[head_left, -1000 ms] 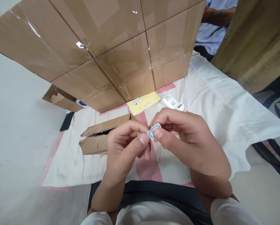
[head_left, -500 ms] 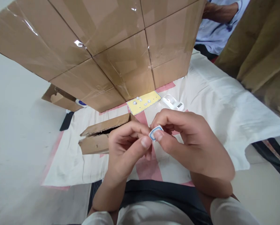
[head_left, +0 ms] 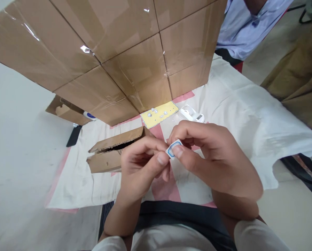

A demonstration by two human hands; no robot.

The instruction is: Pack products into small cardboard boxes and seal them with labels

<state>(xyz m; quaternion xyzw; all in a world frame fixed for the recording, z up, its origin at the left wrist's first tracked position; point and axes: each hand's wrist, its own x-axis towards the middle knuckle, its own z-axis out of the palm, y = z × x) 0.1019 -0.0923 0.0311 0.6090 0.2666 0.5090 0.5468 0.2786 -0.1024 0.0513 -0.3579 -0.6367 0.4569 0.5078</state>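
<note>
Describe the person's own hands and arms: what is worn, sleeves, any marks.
Both the left hand and the right hand are bare: no gloves, rings or watch show. The nails are short and unpainted. The forearms are uncovered down to the bottom edge of the picture, where white sleeves begin near the elbows.

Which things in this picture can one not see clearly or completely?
Head view only.
1. The small white piece: thumbs of the left hand and right hand cover part of it.
2. The bits on the yellow sheet: too small to identify.
3. The blue round thing: mostly hidden by the big cardboard wall.
4. The other person's shirt: cut off by the top edge.
</note>
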